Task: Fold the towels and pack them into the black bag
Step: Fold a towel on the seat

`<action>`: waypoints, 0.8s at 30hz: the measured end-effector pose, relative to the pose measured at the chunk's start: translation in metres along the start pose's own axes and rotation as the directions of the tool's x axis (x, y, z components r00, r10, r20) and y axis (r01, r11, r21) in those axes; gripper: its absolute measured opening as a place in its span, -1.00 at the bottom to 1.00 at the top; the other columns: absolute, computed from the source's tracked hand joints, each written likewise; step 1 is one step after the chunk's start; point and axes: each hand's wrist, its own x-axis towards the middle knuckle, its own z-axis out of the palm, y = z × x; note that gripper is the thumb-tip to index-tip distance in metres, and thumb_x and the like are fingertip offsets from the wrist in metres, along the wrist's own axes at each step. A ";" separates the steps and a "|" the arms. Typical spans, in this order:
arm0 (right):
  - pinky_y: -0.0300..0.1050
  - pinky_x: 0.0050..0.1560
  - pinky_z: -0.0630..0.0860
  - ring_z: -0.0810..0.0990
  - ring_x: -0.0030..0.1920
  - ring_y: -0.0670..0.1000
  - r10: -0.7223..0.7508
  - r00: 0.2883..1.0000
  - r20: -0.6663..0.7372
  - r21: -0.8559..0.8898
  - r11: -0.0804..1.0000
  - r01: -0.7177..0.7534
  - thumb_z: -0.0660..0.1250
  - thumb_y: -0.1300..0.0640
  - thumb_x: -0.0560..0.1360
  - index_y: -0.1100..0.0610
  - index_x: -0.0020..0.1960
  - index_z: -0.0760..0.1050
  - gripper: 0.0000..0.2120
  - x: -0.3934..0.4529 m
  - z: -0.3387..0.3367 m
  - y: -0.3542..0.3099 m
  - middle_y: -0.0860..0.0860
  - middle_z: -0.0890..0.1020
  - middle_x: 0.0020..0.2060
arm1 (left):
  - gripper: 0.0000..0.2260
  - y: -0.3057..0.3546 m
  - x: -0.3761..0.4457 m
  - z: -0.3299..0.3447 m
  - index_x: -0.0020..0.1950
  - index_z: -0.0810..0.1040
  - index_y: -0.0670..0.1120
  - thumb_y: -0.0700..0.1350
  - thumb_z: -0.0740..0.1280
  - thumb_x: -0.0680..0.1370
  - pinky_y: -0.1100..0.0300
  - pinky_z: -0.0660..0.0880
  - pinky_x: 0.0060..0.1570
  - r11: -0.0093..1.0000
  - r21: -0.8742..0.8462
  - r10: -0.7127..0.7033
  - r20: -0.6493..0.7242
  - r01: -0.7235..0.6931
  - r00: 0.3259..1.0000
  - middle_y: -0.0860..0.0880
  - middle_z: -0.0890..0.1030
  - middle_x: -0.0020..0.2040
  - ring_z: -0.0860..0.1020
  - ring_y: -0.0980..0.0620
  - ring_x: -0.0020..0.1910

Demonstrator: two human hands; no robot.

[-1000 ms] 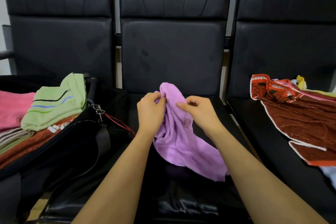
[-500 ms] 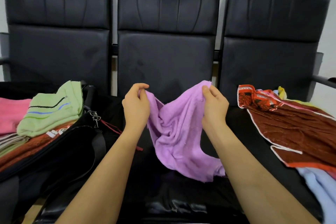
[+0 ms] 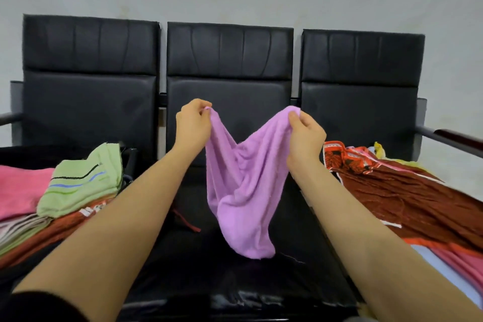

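A purple towel (image 3: 243, 191) hangs in the air above the middle seat, sagging in a V between my hands. My left hand (image 3: 192, 123) pinches its upper left corner and my right hand (image 3: 305, 133) pinches its upper right corner. Its lower end dangles just over the seat cushion. On the left seat lies the black bag (image 3: 31, 256), mostly hidden behind my left arm, holding folded towels: a green striped one (image 3: 83, 180), a pink one (image 3: 21, 191) and a rust-red one (image 3: 57, 232) beneath.
Three black padded chairs (image 3: 230, 65) stand in a row against a grey wall. The right seat carries a heap of unfolded cloths (image 3: 407, 196): dark red with an orange border, plus pink, pale blue and yellow pieces. A metal armrest (image 3: 449, 138) sticks out at right.
Both hands have lifted the purple towel up from the seat and moved apart, stretching its top edge. The view has tilted upward, showing the wall.
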 end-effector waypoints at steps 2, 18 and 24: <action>-0.32 -0.25 0.45 0.53 -0.23 -0.09 -0.069 0.997 -0.038 -0.080 0.995 0.066 0.23 0.21 0.56 0.23 -0.08 0.59 -0.82 0.005 0.002 -0.012 0.02 0.59 -0.21 | -0.76 0.009 0.004 -0.007 0.16 0.56 -0.07 -0.16 0.12 0.63 0.14 0.46 0.02 0.991 0.118 0.062 -0.019 -0.059 0.998 -0.09 0.61 0.09 0.55 -0.08 0.08; -0.32 -0.11 0.46 0.50 -0.22 -0.15 -0.359 0.910 0.207 -0.253 0.879 0.404 0.12 0.36 0.49 0.07 0.14 0.52 -0.64 0.015 -0.003 -0.043 -0.09 0.54 -0.24 | -0.66 0.079 0.023 -0.017 0.20 0.48 -0.10 -0.33 0.05 0.55 0.37 0.35 -0.11 0.983 -0.134 0.149 0.166 -0.127 0.975 0.04 0.46 0.07 0.45 0.11 -0.02; -0.29 0.00 0.52 0.58 -0.02 -0.13 -0.204 0.834 0.513 -0.311 0.861 0.402 0.33 0.15 0.52 0.14 0.14 0.60 -0.78 0.001 0.015 -0.038 -0.06 0.63 -0.03 | -0.81 0.086 0.005 -0.002 0.13 0.28 -0.06 -0.30 0.09 0.59 0.34 0.35 -0.32 0.948 -0.169 0.317 0.459 -0.268 0.830 -0.02 0.42 -0.23 0.35 0.12 -0.32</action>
